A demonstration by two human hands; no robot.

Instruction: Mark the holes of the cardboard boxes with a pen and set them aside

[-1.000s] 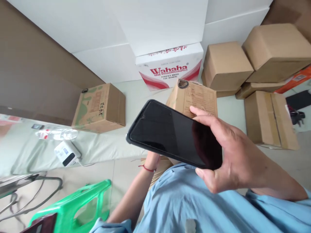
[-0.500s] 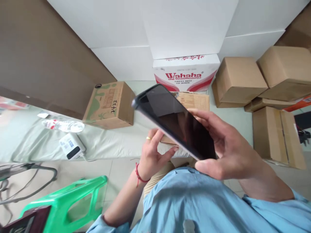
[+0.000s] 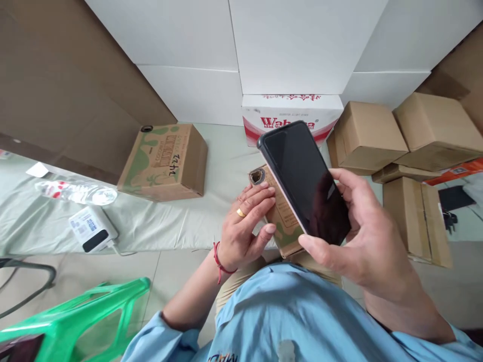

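Observation:
My right hand [image 3: 362,236] grips a smartphone [image 3: 307,181] with a dark screen and a black case edge, thumb along one side and fingers along the other. The phone is tilted above a small printed cardboard box [image 3: 284,229] and covers part of it. My left hand [image 3: 245,229], wearing a gold ring and a red string bracelet, rests on the left side of that box with its fingers stretched out and thumb apart. Near its fingertips is a round, dark-rimmed hole [image 3: 257,176] in the box's upper corner.
A brown carton [image 3: 162,163] marked "2242" stands at left, near a plastic bottle [image 3: 77,191] and a white device [image 3: 92,229] with a cable. A white Wahaha box [image 3: 252,118] is behind. Several cardboard boxes [image 3: 370,130] sit at right. A green stool [image 3: 75,317] is lower left.
My right hand has moved right and turned the phone steeper. My left hand has shifted up a little with its fingers flatter. More of the small box now shows under the phone.

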